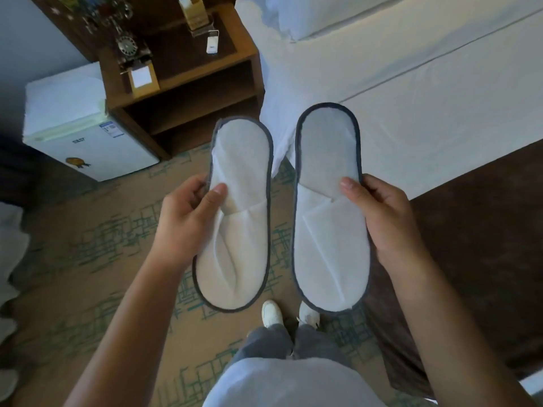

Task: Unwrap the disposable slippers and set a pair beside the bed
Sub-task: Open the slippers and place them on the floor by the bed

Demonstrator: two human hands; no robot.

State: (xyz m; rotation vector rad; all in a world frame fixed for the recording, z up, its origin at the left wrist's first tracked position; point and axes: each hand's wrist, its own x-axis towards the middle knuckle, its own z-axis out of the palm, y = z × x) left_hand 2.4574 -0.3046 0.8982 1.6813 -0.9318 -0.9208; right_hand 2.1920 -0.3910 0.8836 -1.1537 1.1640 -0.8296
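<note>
At far left we note a small white fridge (85, 136) on the patterned carpet (97, 239); it carries a blue-and-white label near its top edge and a small dark logo below it, both too small for us to read, plus an orange-yellow sticker lower down. Just right of it stands a dark wooden nightstand (188, 83) with open shelves, holding an old-style dial telephone (129, 49), a white notepad (141, 76) and a small white device; no writing there is legible to us. Nearer, the left hand (188, 221) grips the left slipper (238, 218) at its left edge, thumb pressed on the white insole, fingers curled behind it. The right slipper (330, 207) sits just beside the first, apart from it, both white with grey trim, soles flat toward us, held in the air above the carpet. The right hand (385, 221) pinches its right edge, thumb on top, fingers wrapped behind. Below, between the slippers, we see white shoes (271, 314) and grey trousers. At right the bed (426, 83) with white linen fills the far side, a dark brown runner (482, 248) across its near end.
</note>
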